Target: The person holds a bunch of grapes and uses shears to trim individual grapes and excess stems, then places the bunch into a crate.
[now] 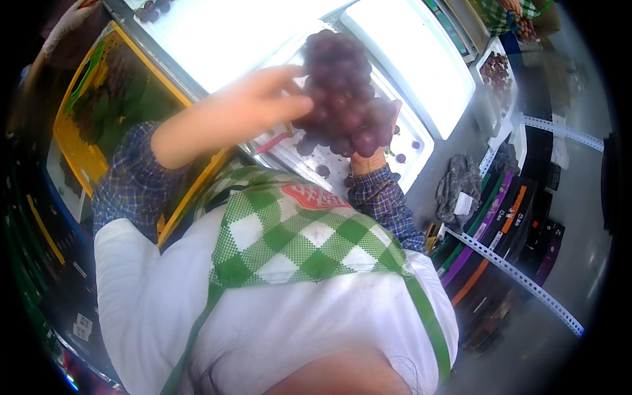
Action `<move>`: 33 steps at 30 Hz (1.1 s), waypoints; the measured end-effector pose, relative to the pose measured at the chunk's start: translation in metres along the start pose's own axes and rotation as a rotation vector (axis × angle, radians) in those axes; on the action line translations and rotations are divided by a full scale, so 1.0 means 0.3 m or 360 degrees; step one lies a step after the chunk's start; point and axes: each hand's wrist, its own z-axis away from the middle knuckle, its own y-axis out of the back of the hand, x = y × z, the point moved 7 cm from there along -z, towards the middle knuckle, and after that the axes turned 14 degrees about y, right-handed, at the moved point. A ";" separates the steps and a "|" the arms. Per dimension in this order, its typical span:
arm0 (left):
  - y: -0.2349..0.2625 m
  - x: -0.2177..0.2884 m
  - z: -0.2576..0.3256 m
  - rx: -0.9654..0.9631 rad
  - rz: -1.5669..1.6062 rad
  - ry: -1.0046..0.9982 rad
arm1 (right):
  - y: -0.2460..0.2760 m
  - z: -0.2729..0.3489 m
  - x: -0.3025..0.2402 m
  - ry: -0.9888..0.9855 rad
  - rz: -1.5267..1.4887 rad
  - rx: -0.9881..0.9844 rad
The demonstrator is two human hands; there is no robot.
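A large bunch of dark red-purple grapes (343,92) is held up over a white tray (415,161). My right hand (370,162) grips it from behind and below; the bunch hides most of its fingers, and one fingertip shows at its right edge. At the bunch's left side is my left hand (273,99), slightly blurred, its fingers and thumb apart and close to the grapes. Whether they touch the fruit I cannot tell. Several loose grapes (322,171) lie in the tray. A red strip-like thing (273,141) lies below my left hand, its kind unclear.
A yellow crate (122,39) with green and dark contents stands at my left. White foam boxes (415,59) lie beyond the tray. A grey cloth (459,187) rests at the right, near stacked dark crates (494,243). Grapes fill another box (497,72); other people's hands show at the far edges.
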 end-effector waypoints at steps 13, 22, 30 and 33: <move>-0.080 0.043 -0.057 -0.0104 0.0253 -0.0059 | -0.228 0.073 -0.090 -0.0207 -0.0541 -0.0701; -0.092 -0.030 -0.139 -0.0770 0.1337 0.0125 | -0.415 0.088 -0.085 0.0193 0.1795 -0.1002; -0.149 -0.012 -0.141 -0.0810 0.1837 -0.0523 | -0.548 0.145 -0.115 0.0507 0.1831 -0.1068; -0.158 0.039 -0.127 -0.0685 0.1442 -0.0825 | -0.528 0.147 -0.146 0.0483 0.1607 -0.0967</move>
